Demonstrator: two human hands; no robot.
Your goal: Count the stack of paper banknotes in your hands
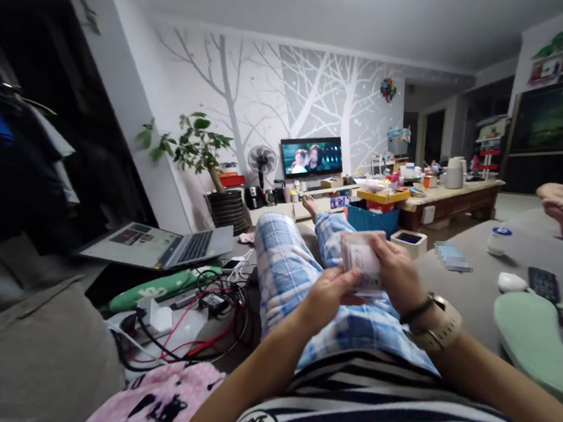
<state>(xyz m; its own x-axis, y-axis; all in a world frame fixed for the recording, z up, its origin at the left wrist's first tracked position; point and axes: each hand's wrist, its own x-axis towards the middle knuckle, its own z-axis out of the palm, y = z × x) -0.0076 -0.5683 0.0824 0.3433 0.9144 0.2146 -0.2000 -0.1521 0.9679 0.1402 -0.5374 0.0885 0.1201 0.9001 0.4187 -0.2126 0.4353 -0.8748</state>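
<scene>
Head view: centre frame, we've got a stack of cards (363, 260) clamped between both hands over the lap. Right hand (398, 274) wraps the stack from the right, fingers closed on its top edge; left hand (327, 295) closes on the lower left corner, thumb on the face. Hands together, touching the stack. We read this as mid-shuffle or counting. Next move likely needs a thumb push to slide one card off while the right keeps its grip. Laptop (157, 245) left of centre, TV (311, 156) upper centre, remote (543, 284) at right.
</scene>
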